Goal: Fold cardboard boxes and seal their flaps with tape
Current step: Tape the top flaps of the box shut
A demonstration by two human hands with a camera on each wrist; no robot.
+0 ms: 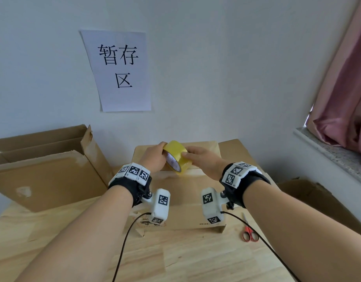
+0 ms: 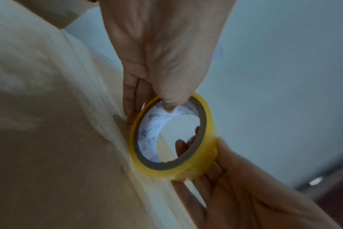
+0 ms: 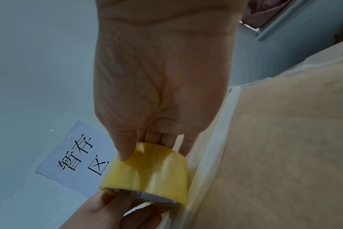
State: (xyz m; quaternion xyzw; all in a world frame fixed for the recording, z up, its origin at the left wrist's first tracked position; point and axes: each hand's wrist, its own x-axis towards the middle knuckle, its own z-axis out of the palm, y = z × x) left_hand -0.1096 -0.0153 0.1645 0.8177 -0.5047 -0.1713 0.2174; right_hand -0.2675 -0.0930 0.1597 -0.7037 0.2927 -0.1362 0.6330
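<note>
While both hands hold the yellow tape roll (image 1: 176, 157) above the closed cardboard box (image 1: 187, 192), the step in hand looks like finding the free tape end. To do it well, I would keep the left hand (image 1: 154, 159) steady, its thumb (image 2: 171, 99) hooked inside the core and fingers curled round the rim, and let the right hand (image 1: 203, 159) pinch the outer band, its thumb (image 3: 125, 148) feeling for the edge. The roll sits between the two grips; the box's flap seam (image 3: 211, 155) lies just under and beside the fingers. Scissors (image 1: 249, 234) lie well off to the right hand's outer side.
</note>
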